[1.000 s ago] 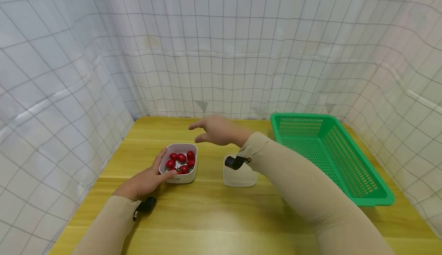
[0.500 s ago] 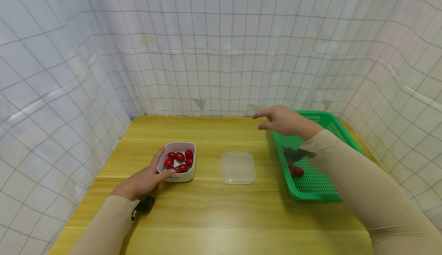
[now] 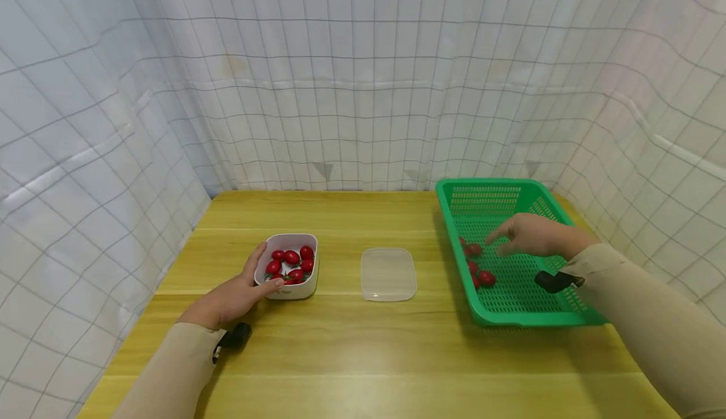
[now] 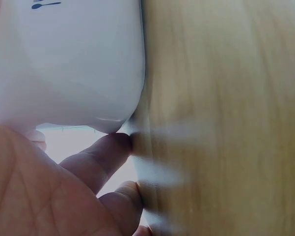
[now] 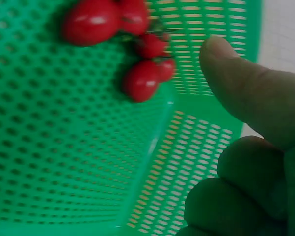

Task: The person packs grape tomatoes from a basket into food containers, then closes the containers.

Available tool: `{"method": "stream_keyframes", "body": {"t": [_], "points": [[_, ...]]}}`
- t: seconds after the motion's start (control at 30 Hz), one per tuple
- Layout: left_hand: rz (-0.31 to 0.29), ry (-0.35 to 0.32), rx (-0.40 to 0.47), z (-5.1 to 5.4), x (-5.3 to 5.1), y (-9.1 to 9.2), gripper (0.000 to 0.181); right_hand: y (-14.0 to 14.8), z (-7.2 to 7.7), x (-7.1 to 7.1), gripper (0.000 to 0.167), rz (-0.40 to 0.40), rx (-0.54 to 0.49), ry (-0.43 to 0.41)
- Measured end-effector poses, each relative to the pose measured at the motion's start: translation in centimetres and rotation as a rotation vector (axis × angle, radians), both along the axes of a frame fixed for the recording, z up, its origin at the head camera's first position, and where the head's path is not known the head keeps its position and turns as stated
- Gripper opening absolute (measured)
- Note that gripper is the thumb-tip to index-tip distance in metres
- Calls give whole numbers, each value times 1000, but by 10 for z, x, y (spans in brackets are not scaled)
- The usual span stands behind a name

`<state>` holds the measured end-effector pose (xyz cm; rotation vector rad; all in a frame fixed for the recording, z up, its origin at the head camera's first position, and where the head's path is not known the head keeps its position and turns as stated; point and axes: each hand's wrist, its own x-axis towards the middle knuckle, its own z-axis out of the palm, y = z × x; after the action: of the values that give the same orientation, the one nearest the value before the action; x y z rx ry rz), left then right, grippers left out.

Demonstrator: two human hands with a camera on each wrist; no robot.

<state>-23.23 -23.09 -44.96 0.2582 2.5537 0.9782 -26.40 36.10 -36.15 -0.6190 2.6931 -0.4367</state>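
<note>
My left hand (image 3: pixel 234 296) holds a white square food container (image 3: pixel 306 288) at its left side, thumb over the near rim. Several red cherry tomatoes (image 3: pixel 292 257) lie inside it. In the left wrist view the container's wall (image 4: pixel 73 64) carries a small dark spoon print, and fingers (image 4: pixel 100 157) reach along its lower edge. Over the green basket (image 3: pixel 482 317) hovers my right hand (image 3: pixel 535 235), thumb and fingers apart, with nothing between them. Below and left of it, several cherry tomatoes (image 3: pixel 486 278) rest along the basket's left side; the right wrist view shows the tomatoes (image 5: pixel 141 81) apart from the thumb.
A clear square lid (image 3: pixel 388 274) lies flat on the wooden table (image 3: pixel 363 356), between container and basket. White grid-patterned curtains (image 3: pixel 374 91) enclose the table at the back and both sides.
My right hand has swung rightward from beyond the white container, across the lid, and down over the green basket. The left hand has stayed on the container.
</note>
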Motion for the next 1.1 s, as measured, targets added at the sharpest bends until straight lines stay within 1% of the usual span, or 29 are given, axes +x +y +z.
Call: {"method": "stream_keyframes", "body": {"t": [0.1, 0.23, 0.4, 0.47, 0.6, 0.87, 0.97, 1.1], "points": [[3, -1, 4, 0, 0, -1, 107, 5, -10, 2, 32, 20, -9, -65], [0, 7, 4, 0, 0, -2, 107, 5, -22, 2, 30, 53, -10, -122], [2, 0, 14, -1, 0, -1, 106, 3, -31, 2, 31, 94, -10, -156], [7, -3, 16, -1, 0, -1, 106, 4, -35, 1, 32, 101, -9, -158], [7, 1, 16, -1, 0, -1, 106, 6, -40, -2, 33, 91, -18, -161], [12, 4, 12, -1, 0, -1, 106, 1, -42, -5, 34, 93, -1, -156], [13, -2, 23, -1, 0, -1, 106, 0, -44, -7, 35, 112, 9, -141], [8, -3, 11, 0, 0, -1, 106, 0, -48, -9, 35, 131, 39, -123]]}}
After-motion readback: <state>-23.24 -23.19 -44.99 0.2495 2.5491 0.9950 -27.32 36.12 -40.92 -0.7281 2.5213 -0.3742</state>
